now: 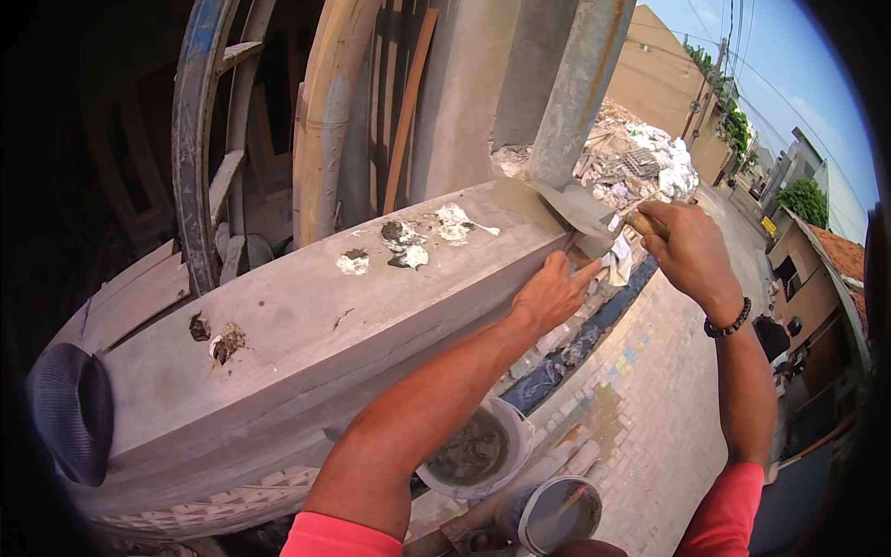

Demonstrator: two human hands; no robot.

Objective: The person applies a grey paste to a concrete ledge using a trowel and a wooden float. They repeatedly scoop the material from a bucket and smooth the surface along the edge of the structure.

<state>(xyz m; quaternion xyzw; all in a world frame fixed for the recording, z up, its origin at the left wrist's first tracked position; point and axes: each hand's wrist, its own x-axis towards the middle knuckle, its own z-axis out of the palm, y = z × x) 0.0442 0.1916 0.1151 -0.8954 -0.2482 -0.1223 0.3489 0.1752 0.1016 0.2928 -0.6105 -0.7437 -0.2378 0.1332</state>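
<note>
My right hand (691, 246) is closed round the wooden handle of a trowel (580, 212). The trowel's flat grey blade lies over the far right end of a concrete ledge (306, 325). Damp grey mortar (524, 200) seems to cover the ledge top beside the blade. Just below the blade, my left hand (552, 290) is at the ledge's front edge with its fingers bent. What those fingers grip, if anything, is hidden at the corner.
White splotches (406, 246) and holes mark the ledge; a dark knit cap (70, 413) sits at its left end. Below stand a mortar bucket (473, 446) and a bucket of grey liquid (560, 515). A metal post (580, 93), ladder (200, 139) and rubble heap (640, 153) lie beyond.
</note>
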